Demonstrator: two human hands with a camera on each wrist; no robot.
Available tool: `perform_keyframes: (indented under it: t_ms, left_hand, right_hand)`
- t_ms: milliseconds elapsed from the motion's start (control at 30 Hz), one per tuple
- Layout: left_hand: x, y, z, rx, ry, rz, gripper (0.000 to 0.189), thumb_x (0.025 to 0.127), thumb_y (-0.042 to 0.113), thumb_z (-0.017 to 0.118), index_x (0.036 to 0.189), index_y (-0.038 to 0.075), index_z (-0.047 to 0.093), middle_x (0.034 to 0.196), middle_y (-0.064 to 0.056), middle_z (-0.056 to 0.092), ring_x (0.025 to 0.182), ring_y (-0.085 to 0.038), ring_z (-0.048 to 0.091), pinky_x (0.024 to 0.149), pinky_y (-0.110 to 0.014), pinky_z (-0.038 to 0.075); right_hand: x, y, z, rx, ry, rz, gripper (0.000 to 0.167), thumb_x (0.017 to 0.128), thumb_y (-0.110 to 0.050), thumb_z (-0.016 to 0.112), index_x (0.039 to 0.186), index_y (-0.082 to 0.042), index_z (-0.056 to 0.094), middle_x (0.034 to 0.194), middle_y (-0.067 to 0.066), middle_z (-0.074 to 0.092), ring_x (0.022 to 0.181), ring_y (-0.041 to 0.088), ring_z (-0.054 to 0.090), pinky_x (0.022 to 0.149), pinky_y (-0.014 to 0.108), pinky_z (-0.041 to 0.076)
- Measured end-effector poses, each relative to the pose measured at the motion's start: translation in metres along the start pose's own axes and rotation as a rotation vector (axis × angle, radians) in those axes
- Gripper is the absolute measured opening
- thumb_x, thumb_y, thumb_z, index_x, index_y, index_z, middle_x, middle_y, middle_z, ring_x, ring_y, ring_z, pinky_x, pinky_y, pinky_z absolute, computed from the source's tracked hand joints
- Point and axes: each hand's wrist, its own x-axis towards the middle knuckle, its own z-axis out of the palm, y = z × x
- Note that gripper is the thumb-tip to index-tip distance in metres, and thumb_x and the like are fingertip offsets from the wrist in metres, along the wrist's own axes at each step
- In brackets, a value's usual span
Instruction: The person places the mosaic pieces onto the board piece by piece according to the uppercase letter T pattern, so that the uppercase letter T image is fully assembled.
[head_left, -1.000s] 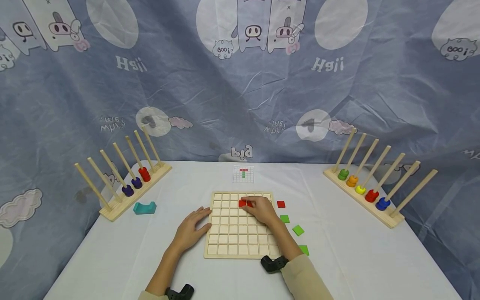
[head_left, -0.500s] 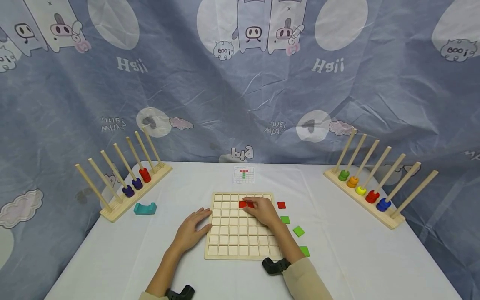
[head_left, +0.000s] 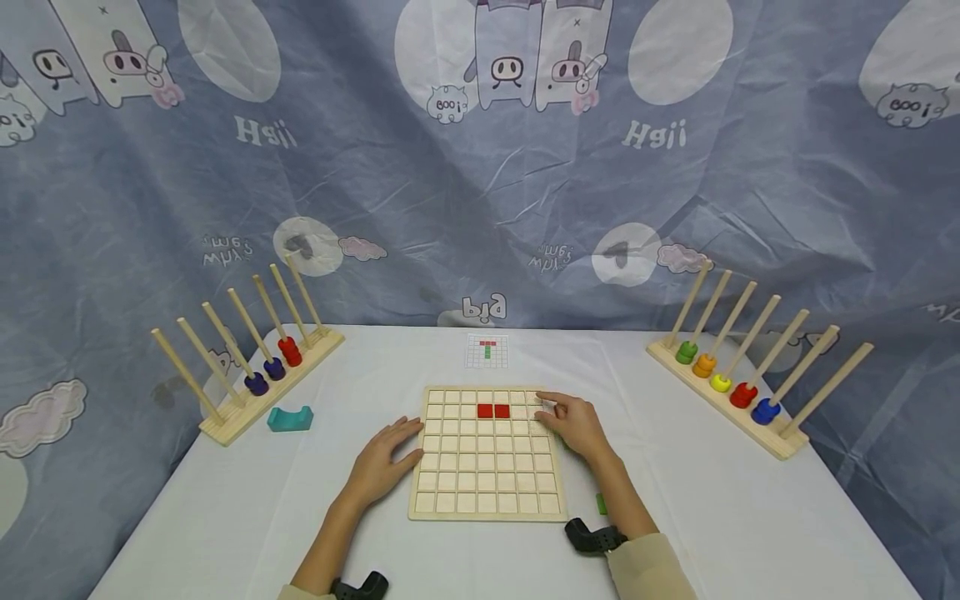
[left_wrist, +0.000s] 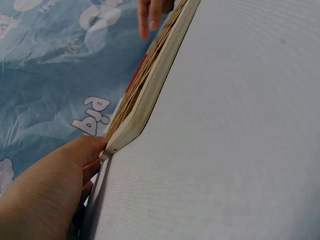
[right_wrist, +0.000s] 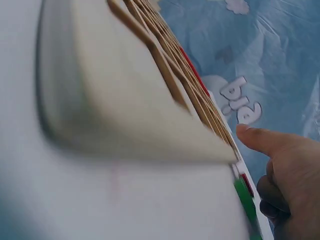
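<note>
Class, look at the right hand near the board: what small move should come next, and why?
Probably, the right hand should pinch the loose red tile beside the board's right edge: the card seems to show three red squares, the board bears only two red tiles, and the hand is near that edge, thumb and finger apart.

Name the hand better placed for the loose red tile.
Probably the right hand: it is close to the red tile, while the left hand is at the opposite edge of the board.

A teal block lies near a beaded peg rack at left, a second rack stands at right, and blue printed cloth hangs behind
</note>
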Motion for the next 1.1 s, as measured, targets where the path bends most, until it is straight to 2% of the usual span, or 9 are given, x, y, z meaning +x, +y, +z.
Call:
perform_keyframes:
  t_ms: [200, 300, 1100]
  left_hand:
    - [0.000, 0.000, -0.001, -0.011, -0.001, -0.002, 0.045, 0.085, 0.033, 0.066, 0.126, 0.015, 0.058, 0.131, 0.000, 0.053, 0.128, -0.023, 0.039, 0.108, -0.045, 0.026]
    - [0.000, 0.001, -0.001, -0.015, -0.002, -0.007, 0.045, 0.085, 0.032, 0.066, 0.126, 0.015, 0.058, 0.132, -0.001, 0.053, 0.128, -0.024, 0.039, 0.108, -0.045, 0.026]
    - [0.000, 0.000, -0.002, -0.012, -0.020, -0.019, 0.045, 0.086, 0.032, 0.066, 0.126, 0.014, 0.058, 0.132, 0.000, 0.052, 0.129, -0.023, 0.039, 0.109, -0.043, 0.025]
  right_hand:
    - [-0.009, 0.018, -0.023, -0.044, 0.064, -0.010, 0.036, 0.078, -0.024, 0.075, 0.111, -0.011, 0.068, 0.047, -0.005, 0.034, 0.041, 0.008, 0.026, 0.035, 0.023, 0.024]
    - [-0.011, 0.023, -0.027, -0.042, 0.068, -0.005, 0.037, 0.078, -0.024, 0.076, 0.110, -0.011, 0.068, 0.047, -0.005, 0.035, 0.041, 0.008, 0.027, 0.035, 0.023, 0.024]
    - [-0.011, 0.028, -0.028, -0.116, 0.017, 0.051, 0.040, 0.077, -0.030, 0.076, 0.110, -0.009, 0.068, 0.047, -0.005, 0.035, 0.042, 0.009, 0.029, 0.036, 0.023, 0.025]
